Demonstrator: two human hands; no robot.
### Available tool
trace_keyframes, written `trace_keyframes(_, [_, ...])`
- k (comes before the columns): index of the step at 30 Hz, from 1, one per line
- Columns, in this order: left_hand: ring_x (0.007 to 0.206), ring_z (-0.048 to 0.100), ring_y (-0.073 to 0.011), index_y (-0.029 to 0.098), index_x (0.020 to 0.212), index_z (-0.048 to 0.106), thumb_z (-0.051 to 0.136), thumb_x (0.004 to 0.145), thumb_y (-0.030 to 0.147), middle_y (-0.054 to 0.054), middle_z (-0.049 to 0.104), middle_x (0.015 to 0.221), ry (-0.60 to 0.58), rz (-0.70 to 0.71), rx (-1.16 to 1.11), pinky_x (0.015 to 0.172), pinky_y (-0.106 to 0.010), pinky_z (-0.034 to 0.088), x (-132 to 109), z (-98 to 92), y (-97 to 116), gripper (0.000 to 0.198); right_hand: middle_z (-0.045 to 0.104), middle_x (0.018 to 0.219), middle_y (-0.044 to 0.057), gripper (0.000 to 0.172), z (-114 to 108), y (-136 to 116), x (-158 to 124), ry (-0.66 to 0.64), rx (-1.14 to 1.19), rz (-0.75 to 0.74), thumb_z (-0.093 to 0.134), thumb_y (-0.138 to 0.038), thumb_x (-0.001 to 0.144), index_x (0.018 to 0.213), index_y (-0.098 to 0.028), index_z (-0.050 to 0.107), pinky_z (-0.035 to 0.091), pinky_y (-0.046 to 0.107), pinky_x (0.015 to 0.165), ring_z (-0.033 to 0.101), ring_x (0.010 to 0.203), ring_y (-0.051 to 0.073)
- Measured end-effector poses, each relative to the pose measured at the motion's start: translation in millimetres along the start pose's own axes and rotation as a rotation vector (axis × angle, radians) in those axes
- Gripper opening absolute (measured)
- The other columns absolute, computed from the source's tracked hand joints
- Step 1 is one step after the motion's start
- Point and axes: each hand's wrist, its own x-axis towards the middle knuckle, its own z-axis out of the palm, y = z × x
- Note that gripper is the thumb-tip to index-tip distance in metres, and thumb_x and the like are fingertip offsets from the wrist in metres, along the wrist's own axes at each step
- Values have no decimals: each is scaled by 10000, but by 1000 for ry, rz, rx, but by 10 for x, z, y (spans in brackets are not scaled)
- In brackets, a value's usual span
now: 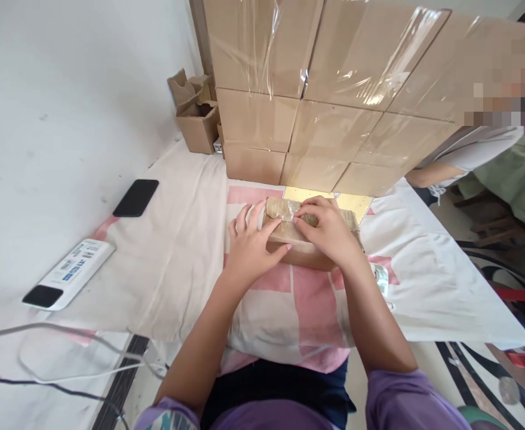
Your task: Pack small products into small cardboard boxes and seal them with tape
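A small brown cardboard box [307, 254] lies on the cloth-covered table in front of me, its top wrapped in brown packing tape. Near the middle of the top edge, a shiny crinkled bit of packing tape [284, 207] catches the light. My left hand [254, 242] rests at the box's left end, fingers spread, the index fingertip on the top beside the tape. From the right, my right hand [327, 230] reaches over the box with fingers curled, its thumb and index finger pinching at the tape. The wrist hides part of the box's right end.
Stacked cartons [334, 131] wrapped in clear film rise behind the box. An open carton [199, 125] stands at the back left. A black phone-like slab [135, 197] and a white device [76, 269] lie left. Cables [65, 334] hang lower left. Another person's arm [436, 174] shows at right.
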Motion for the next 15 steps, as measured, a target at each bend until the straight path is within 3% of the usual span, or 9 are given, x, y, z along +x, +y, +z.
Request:
trace_keyframes(6, [1486, 321, -436, 307, 1454, 596, 746, 863, 494, -127, 340, 1657, 62, 69, -7, 1136, -628, 342, -25, 72, -6, 637, 663, 1153, 81, 106, -7, -29, 116, -49, -69, 26, 668, -262, 903, 870, -245, 767, 457, 515, 1010, 579, 1110, 301])
trace_keyframes(11, [1469, 354, -384, 320, 1313, 695, 713, 912, 422, -102, 416, 1603, 115, 193, -19, 1137, -572, 364, -66, 110, -20, 414, 659, 1173, 71, 133, 35, -60, 140, -52, -104, 64, 644, -279, 909, 835, -250, 750, 435, 509, 1021, 579, 1144, 303])
trace_keyframes(15, [1447, 371, -387, 318, 1278, 713, 731, 903, 426, -97, 436, 1589, 143, 209, -17, 1121, -577, 374, -63, 124, -21, 390, 623, 1256, 113, 96, 85, -73, 128, -8, -178, 149, 697, -308, 853, 846, -214, 676, 433, 499, 1008, 527, 1208, 342])
